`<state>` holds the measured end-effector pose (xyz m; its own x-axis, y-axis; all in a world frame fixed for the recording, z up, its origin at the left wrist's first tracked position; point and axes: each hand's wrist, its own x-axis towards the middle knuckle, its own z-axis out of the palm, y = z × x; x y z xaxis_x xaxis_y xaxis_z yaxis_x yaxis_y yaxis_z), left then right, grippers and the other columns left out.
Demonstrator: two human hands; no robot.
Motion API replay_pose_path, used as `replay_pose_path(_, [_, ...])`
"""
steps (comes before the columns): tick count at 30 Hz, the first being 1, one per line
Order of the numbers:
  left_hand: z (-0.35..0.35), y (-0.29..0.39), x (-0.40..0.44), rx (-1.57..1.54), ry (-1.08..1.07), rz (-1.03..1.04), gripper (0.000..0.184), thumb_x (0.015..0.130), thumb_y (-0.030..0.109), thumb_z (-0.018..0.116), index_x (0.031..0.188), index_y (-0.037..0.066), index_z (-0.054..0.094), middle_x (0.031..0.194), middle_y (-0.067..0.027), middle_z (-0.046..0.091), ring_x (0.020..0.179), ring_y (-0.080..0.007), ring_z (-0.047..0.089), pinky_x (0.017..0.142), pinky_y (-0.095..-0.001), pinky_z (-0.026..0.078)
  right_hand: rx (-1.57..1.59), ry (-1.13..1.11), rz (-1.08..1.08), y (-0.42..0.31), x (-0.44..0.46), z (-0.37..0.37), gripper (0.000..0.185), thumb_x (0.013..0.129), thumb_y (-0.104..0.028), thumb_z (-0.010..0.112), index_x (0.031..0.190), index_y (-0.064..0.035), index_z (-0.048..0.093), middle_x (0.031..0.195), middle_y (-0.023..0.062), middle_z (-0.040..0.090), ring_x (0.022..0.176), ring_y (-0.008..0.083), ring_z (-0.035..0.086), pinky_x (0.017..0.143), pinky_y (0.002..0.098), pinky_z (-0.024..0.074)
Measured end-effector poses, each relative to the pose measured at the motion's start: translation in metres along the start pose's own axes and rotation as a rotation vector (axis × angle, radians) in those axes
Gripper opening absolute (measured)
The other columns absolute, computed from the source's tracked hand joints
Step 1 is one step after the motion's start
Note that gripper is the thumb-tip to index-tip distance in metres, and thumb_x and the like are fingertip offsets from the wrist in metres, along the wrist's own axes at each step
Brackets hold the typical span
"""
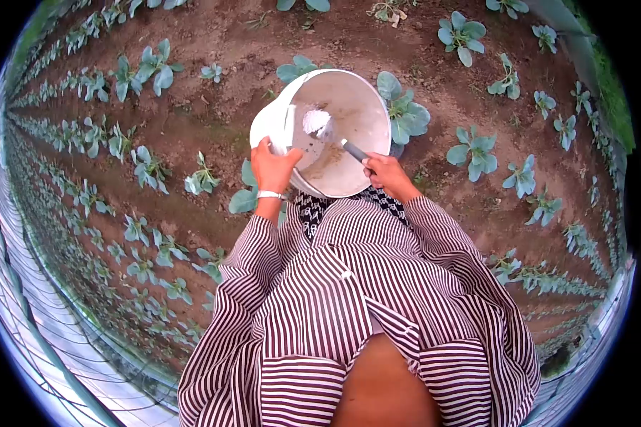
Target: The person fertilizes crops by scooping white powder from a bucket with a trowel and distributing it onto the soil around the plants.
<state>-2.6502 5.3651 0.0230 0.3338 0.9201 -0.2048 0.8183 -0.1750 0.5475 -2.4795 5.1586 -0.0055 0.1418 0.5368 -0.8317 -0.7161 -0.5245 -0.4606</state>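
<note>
Your left hand [273, 169], left of centre in the frame, is at the left side of the round white plastic bucket [367, 96], thumb spread from the fingers; you cannot tell whether they clamp its rim. The bucket sits upper centre, its mouth facing you. Your right hand [386, 175] has its fingers closed around a slim grey handle [354, 150], pointing up-left over the bucket's opening. A small heap of white grainy material [316, 120] shows inside. Blue-green leafy plants [473, 152] stand in brown soil [214, 128] around it.
</note>
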Motion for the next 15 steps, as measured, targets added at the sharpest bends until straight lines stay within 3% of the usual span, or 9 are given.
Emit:
replay_pose_path(2, [0.000,-0.032,0.009,-0.063,-0.032,-0.093,0.062,0.057,0.021,0.073,0.110,-0.007,0.057,0.086,-0.0102,0.062,0.073,-0.0191,0.057,0.068,-0.0297,0.048,0.093,-0.091,-0.028,0.002,-0.005,0.002,0.026,0.090,-0.012,0.051,0.111,0.0021,0.056,0.066,-0.0003,0.048,0.046,0.0040,0.035,0.039,0.0187,0.0270])
replay_pose_path(3, [-0.020,-0.016,0.010,-0.217,-0.159,-0.227,0.057,0.060,0.017,0.072,0.110,-0.005,0.058,0.082,-0.0066,0.062,0.068,-0.0146,0.056,0.061,-0.0270,0.047,0.066,-0.105,-0.033,0.003,-0.009,0.002,0.026,0.090,-0.012,0.051,0.112,0.0023,0.056,0.066,-0.0008,0.048,0.046,0.0039,0.034,0.039,0.0185,0.0270])
replay_pose_path(8, [-0.013,-0.125,0.008,-0.351,-0.044,-0.279,0.049,0.065,0.014,0.070,0.109,-0.003,0.057,0.084,-0.0047,0.060,0.061,-0.0115,0.054,0.050,-0.0239,0.046,0.122,-0.056,-0.068,0.016,-0.016,-0.005,0.032,0.089,-0.014,0.053,0.116,0.0028,0.054,0.066,-0.0011,0.051,0.047,0.0030,0.039,0.040,0.0179,0.0301])
replay_pose_path(14, [-0.032,-0.153,-0.013,-0.504,0.080,-0.510,0.042,0.066,0.011,0.067,0.104,-0.003,0.057,0.079,-0.0052,0.058,0.058,-0.0124,0.054,0.043,-0.0243,0.042,0.015,0.199,-0.043,0.015,-0.003,-0.022,0.031,0.089,-0.015,0.052,0.116,-0.0001,0.055,0.066,-0.0011,0.051,0.047,0.0031,0.040,0.038,0.0190,0.0309])
replay_pose_path(15, [-0.034,-0.164,-0.016,-0.522,0.093,-0.533,0.040,0.067,0.011,0.067,0.103,-0.003,0.057,0.078,-0.0054,0.058,0.057,-0.0125,0.054,0.042,-0.0245,0.042,0.060,0.167,-0.049,0.015,0.007,-0.029,0.026,0.089,-0.016,0.053,0.109,-0.0010,0.058,0.066,-0.0009,0.051,0.047,0.0035,0.040,0.037,0.0198,0.0306])
